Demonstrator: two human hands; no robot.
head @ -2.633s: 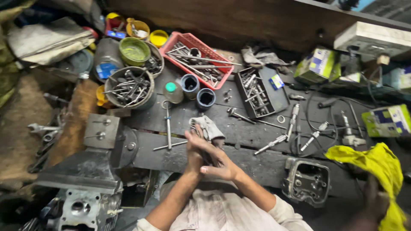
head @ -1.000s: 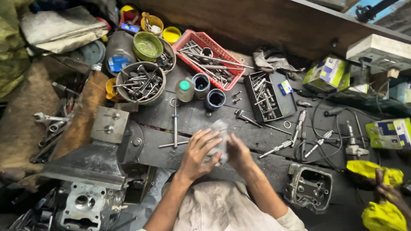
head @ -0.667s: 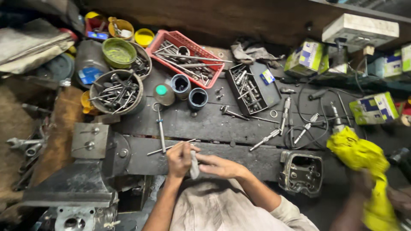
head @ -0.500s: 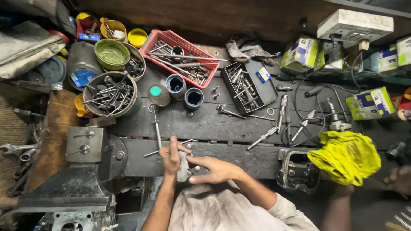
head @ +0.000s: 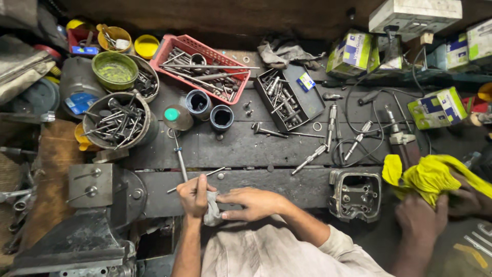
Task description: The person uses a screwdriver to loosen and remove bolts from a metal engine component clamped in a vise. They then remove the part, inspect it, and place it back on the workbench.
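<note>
Grey rag [head: 211,215] sits bunched between my hands at the near edge of the bench, so I can work it against the thin metal rod [head: 197,179]. My left hand [head: 193,195] is closed around both, the rod poking out past my knuckles; my right hand [head: 254,202] lies flatter, fingers pinching the rag's other side. Just beyond my left hand a long screwdriver [head: 179,159] lies in the way. Left of it stands a vise [head: 97,187]; right of my right hand sits an engine casting [head: 356,194], and further right another person's hands hold a yellow cloth [head: 430,174].
</note>
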